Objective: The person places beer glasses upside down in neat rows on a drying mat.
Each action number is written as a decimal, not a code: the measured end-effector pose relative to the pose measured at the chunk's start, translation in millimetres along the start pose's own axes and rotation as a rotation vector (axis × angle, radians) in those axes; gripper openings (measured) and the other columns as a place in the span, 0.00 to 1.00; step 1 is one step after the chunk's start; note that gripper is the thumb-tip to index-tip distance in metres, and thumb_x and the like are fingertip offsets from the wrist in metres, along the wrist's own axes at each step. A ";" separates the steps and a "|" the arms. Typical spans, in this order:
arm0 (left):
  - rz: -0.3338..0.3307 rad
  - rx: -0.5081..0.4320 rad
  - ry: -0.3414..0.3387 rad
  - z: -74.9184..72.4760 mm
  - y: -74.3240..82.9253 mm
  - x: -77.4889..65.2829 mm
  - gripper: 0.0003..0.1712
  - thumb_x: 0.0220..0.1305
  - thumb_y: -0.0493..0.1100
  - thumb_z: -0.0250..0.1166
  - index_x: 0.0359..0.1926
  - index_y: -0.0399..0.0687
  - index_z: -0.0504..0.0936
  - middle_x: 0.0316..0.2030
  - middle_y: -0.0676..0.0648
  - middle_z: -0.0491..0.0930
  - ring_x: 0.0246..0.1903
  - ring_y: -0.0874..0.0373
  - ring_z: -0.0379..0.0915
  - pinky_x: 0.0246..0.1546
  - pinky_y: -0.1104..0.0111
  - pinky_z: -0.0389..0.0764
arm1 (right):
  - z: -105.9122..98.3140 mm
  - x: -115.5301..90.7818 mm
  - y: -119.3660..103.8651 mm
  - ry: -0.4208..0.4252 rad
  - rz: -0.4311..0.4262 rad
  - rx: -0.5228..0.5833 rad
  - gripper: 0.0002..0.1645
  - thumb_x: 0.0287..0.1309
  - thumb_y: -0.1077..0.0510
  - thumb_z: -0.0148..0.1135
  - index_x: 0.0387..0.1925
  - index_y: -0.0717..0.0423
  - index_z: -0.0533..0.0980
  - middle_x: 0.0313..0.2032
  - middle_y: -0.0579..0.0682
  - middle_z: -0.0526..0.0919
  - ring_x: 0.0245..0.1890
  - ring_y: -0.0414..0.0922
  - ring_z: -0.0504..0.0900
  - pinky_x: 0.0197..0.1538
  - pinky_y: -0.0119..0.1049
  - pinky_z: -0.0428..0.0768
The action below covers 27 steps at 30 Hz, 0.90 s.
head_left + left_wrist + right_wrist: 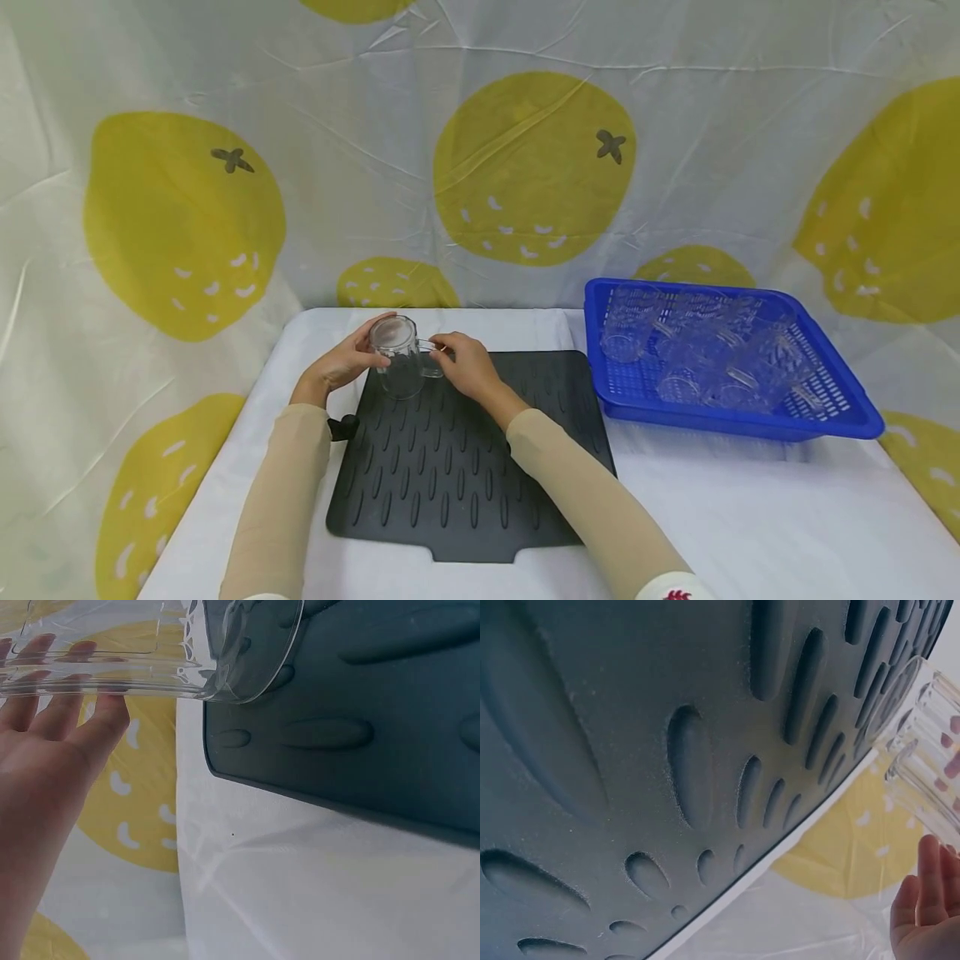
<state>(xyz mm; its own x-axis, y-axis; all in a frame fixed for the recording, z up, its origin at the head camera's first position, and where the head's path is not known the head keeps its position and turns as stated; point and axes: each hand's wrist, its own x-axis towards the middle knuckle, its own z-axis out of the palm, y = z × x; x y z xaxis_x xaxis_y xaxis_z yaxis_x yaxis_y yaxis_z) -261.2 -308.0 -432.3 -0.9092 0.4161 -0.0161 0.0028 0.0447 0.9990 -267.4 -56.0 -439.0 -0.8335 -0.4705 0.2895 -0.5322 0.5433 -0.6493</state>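
Observation:
A clear glass mug (402, 367) is upside down above the far left corner of the dark ribbed drying mat (450, 475). In the head view my left hand (345, 360) grips its body from the left, near the base. My right hand (468, 364) pinches the mug's handle from the right. In the left wrist view, fingers of the left hand (56, 742) lie along the glass, and the mug's rim (259, 682) overlaps the mat's corner. The right wrist view has the right hand (930, 907) at the lower right, close by the mug (919, 712).
To the right of the mat stands a blue plastic basket (720, 425) with several clear glass mugs (697, 350) in it. A white cloth (757, 508) covers the table. Behind hangs a pale curtain (360, 167) with yellow lemon prints.

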 end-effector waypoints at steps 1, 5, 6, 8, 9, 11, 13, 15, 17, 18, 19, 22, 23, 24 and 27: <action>0.001 0.001 0.001 -0.3 -0.1 -0.3 0.51 0.59 0.23 0.61 0.77 0.47 0.46 0.73 0.38 0.47 0.68 0.48 0.50 0.70 0.45 0.41 | 0.1 0.0 0.1 -0.001 0.004 0.003 0.18 0.68 0.55 0.59 0.57 0.55 0.78 0.47 0.51 0.82 0.45 0.46 0.81 0.46 0.41 0.79; -0.013 0.001 0.021 -0.8 -0.3 -1.8 0.52 0.58 0.24 0.62 0.77 0.46 0.45 0.73 0.37 0.49 0.71 0.44 0.46 0.70 0.46 0.43 | 0.3 0.4 0.1 -0.008 0.010 0.035 0.20 0.68 0.56 0.59 0.59 0.57 0.77 0.49 0.51 0.82 0.47 0.47 0.81 0.48 0.42 0.79; -0.016 0.004 0.029 -0.9 -0.3 -2.7 0.52 0.58 0.24 0.62 0.77 0.45 0.45 0.73 0.37 0.48 0.72 0.44 0.44 0.69 0.46 0.44 | 0.5 0.4 0.3 -0.010 0.007 0.044 0.20 0.68 0.56 0.59 0.59 0.57 0.76 0.50 0.52 0.82 0.48 0.47 0.81 0.48 0.42 0.79; -0.022 0.015 0.050 -0.9 -0.7 -4.5 0.51 0.58 0.24 0.62 0.77 0.44 0.45 0.74 0.38 0.47 0.73 0.44 0.40 0.69 0.45 0.45 | 0.6 -0.2 0.3 -0.009 -0.004 0.054 0.22 0.68 0.57 0.59 0.61 0.59 0.75 0.51 0.53 0.81 0.49 0.48 0.81 0.49 0.43 0.79; -0.022 0.022 0.059 -0.5 -0.7 -5.8 0.51 0.58 0.25 0.62 0.77 0.44 0.45 0.74 0.38 0.46 0.74 0.45 0.37 0.69 0.45 0.45 | 0.4 -1.0 0.1 -0.010 -0.007 0.054 0.22 0.69 0.57 0.58 0.61 0.58 0.75 0.52 0.53 0.81 0.50 0.48 0.81 0.50 0.43 0.79; -0.022 0.041 0.073 0.3 -0.4 -9.4 0.52 0.59 0.26 0.63 0.77 0.44 0.44 0.75 0.38 0.43 0.74 0.44 0.33 0.69 0.44 0.44 | 0.4 -2.8 0.7 -0.002 -0.024 0.043 0.24 0.69 0.57 0.58 0.63 0.58 0.73 0.53 0.54 0.81 0.50 0.48 0.80 0.51 0.43 0.78; -0.027 0.061 0.089 1.8 -0.1 -14.6 0.52 0.60 0.28 0.63 0.77 0.43 0.42 0.76 0.39 0.40 0.74 0.43 0.31 0.69 0.44 0.42 | -0.9 -5.4 -0.1 -0.002 -0.023 0.051 0.26 0.68 0.57 0.59 0.65 0.58 0.71 0.55 0.55 0.80 0.52 0.49 0.80 0.52 0.45 0.78; -0.029 0.079 0.108 3.8 0.3 -21.5 0.52 0.62 0.30 0.64 0.78 0.44 0.41 0.76 0.39 0.39 0.74 0.42 0.31 0.69 0.43 0.40 | -2.7 -7.7 -0.2 -0.006 -0.012 0.065 0.27 0.68 0.57 0.59 0.66 0.57 0.70 0.56 0.55 0.79 0.53 0.50 0.79 0.54 0.46 0.77; -0.020 0.090 0.126 6.6 -0.1 -29.6 0.53 0.62 0.30 0.64 0.78 0.44 0.40 0.76 0.38 0.38 0.74 0.40 0.33 0.69 0.42 0.42 | -5.8 -10.9 0.8 -0.009 0.012 0.091 0.28 0.68 0.57 0.59 0.67 0.57 0.69 0.57 0.55 0.78 0.54 0.51 0.78 0.55 0.48 0.76; -0.016 0.091 0.138 8.1 -0.5 -34.2 0.53 0.62 0.30 0.64 0.78 0.44 0.40 0.76 0.37 0.39 0.74 0.40 0.34 0.69 0.42 0.42 | -8.2 -13.1 0.7 -0.006 0.020 0.093 0.28 0.68 0.57 0.60 0.67 0.58 0.69 0.57 0.56 0.78 0.54 0.51 0.78 0.55 0.48 0.76; -0.007 0.093 0.147 9.3 -1.5 -39.1 0.52 0.62 0.30 0.64 0.78 0.44 0.40 0.76 0.36 0.40 0.74 0.39 0.35 0.69 0.42 0.43 | -10.4 -15.2 1.5 0.001 0.020 0.091 0.28 0.67 0.57 0.60 0.67 0.58 0.69 0.57 0.55 0.78 0.54 0.51 0.78 0.55 0.48 0.76; -0.007 0.120 0.191 14.5 -4.3 -58.3 0.51 0.63 0.31 0.64 0.77 0.42 0.41 0.74 0.34 0.44 0.73 0.37 0.40 0.68 0.42 0.48 | -19.1 -22.9 3.3 0.028 0.020 0.093 0.27 0.67 0.57 0.60 0.66 0.58 0.70 0.56 0.55 0.78 0.53 0.50 0.79 0.54 0.48 0.76; -0.019 0.141 0.214 17.1 -5.1 -66.1 0.50 0.64 0.33 0.64 0.77 0.41 0.43 0.74 0.33 0.47 0.72 0.36 0.42 0.67 0.42 0.50 | -22.4 -25.9 3.9 0.039 0.016 0.098 0.26 0.67 0.58 0.60 0.65 0.59 0.71 0.56 0.55 0.78 0.53 0.50 0.79 0.54 0.48 0.76; -0.035 0.171 0.240 20.8 -5.4 -74.7 0.48 0.64 0.34 0.64 0.77 0.40 0.44 0.73 0.33 0.49 0.72 0.36 0.44 0.67 0.42 0.53 | -26.2 -29.2 3.9 0.049 0.015 0.108 0.26 0.67 0.58 0.60 0.64 0.59 0.72 0.56 0.55 0.79 0.52 0.50 0.79 0.54 0.48 0.76; -0.086 0.270 0.307 36.8 -5.2 -101.9 0.45 0.64 0.39 0.66 0.75 0.36 0.51 0.70 0.31 0.58 0.69 0.35 0.51 0.65 0.43 0.58 | -37.7 -39.0 3.2 0.080 0.012 0.142 0.24 0.66 0.59 0.61 0.62 0.60 0.73 0.54 0.55 0.79 0.51 0.50 0.80 0.53 0.48 0.77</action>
<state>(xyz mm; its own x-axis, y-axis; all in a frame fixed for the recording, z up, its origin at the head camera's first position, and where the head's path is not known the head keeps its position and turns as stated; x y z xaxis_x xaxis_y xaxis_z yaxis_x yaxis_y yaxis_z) -153.3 -317.2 -437.4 -0.9927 0.1118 -0.0447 -0.0065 0.3210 0.9471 -242.2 -9.7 -425.9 -0.8516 -0.4051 0.3327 -0.5008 0.4415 -0.7445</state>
